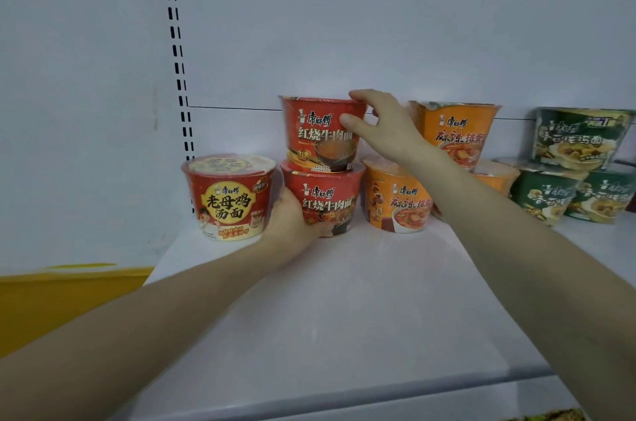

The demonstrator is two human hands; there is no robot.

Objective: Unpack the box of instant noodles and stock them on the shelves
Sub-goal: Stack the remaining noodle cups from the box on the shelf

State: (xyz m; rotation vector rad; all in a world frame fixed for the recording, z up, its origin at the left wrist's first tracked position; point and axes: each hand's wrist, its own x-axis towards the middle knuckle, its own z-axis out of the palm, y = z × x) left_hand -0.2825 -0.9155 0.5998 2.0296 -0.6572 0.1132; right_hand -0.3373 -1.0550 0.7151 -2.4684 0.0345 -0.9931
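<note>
On the white shelf, two red noodle bowls are stacked. My right hand grips the right side and rim of the upper red bowl. My left hand holds the lower left side of the bottom red bowl. A single red-and-yellow bowl stands just to the left of the stack, close to my left hand. The box is out of view.
To the right stand stacked orange bowls, then stacked green bowls. The white back panel has a slotted upright. A yellow surface lies at the lower left. The shelf's front half is bare.
</note>
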